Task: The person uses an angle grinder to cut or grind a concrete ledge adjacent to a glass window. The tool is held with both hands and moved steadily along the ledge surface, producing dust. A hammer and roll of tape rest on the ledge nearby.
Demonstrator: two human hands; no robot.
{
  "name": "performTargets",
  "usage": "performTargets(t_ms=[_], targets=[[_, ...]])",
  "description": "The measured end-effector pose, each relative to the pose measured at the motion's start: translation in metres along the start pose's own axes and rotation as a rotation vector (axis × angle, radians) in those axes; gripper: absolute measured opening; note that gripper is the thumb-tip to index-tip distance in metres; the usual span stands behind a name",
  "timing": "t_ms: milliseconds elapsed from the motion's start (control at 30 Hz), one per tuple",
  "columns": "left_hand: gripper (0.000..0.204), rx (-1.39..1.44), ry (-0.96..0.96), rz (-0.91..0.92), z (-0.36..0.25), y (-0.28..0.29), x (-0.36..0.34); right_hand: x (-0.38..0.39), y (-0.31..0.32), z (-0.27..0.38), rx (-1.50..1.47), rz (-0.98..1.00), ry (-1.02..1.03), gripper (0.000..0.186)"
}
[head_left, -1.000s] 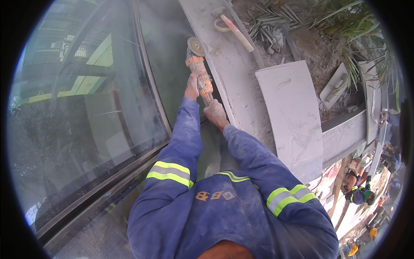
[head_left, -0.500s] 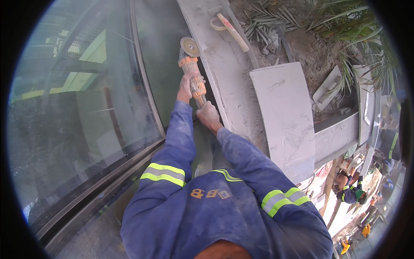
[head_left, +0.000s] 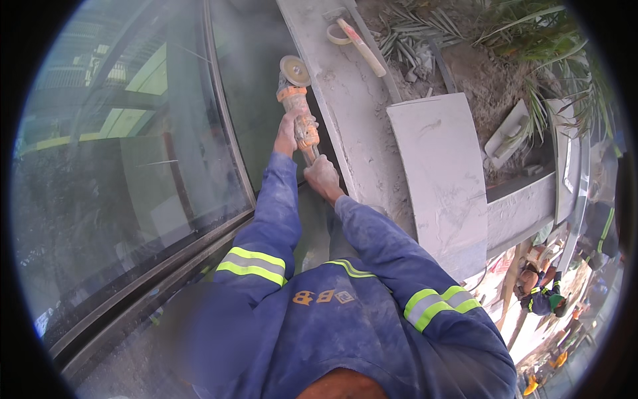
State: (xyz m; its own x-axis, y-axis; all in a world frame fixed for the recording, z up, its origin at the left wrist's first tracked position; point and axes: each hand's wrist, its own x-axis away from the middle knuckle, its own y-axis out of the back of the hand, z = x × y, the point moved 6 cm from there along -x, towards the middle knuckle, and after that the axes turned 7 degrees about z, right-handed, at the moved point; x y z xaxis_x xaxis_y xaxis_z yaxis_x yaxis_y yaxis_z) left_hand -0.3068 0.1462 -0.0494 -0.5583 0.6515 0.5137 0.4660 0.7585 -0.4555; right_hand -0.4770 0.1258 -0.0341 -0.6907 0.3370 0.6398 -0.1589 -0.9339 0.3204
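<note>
An orange, dust-coated angle grinder (head_left: 304, 123) is held out in front of me in both hands. Its round disc (head_left: 295, 70) points away from me, beside the edge of a grey ledge (head_left: 342, 110). My left hand (head_left: 286, 135) wraps around the middle of the grinder body from the left. My right hand (head_left: 323, 178) grips its rear end, nearer to me. Pale dust hangs around the disc and covers both hands and my blue sleeves. Whether the disc touches the ledge I cannot tell.
A glass window wall (head_left: 133, 153) with a dark frame runs along my left. On the ledge lie a tape roll (head_left: 337, 34) and a wooden-handled tool (head_left: 362, 48). A grey slab (head_left: 442, 166), a trowel-like float (head_left: 507, 136) and palm leaves (head_left: 561, 40) are at right. A co-worker (head_left: 548, 299) crouches beyond.
Little differs: the view has shifted slightly, so the ledge and the slab sit a bit further right. Both hands keep their hold on the angle grinder.
</note>
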Motion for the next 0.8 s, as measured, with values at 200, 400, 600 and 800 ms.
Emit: performTargets(t_ms=[200,400,600,800], targets=[[0.052,-0.021,0.012,-0.028,0.002,0.001,0.0,0.005,0.003,0.001,-0.002,-0.011,0.021,0.041],[0.05,-0.044,-0.034,-0.024,-0.004,-0.005,-0.009,-0.004,0.011,0.006,-0.038,-0.002,0.004,0.036],[0.048,-0.056,-0.018,-0.067,-0.005,-0.003,-0.01,-0.008,0.009,0.006,-0.048,-0.012,0.028,0.036],[0.058,-0.027,0.023,-0.028,0.002,0.005,-0.004,0.006,0.003,0.003,-0.013,-0.023,0.049,0.034]])
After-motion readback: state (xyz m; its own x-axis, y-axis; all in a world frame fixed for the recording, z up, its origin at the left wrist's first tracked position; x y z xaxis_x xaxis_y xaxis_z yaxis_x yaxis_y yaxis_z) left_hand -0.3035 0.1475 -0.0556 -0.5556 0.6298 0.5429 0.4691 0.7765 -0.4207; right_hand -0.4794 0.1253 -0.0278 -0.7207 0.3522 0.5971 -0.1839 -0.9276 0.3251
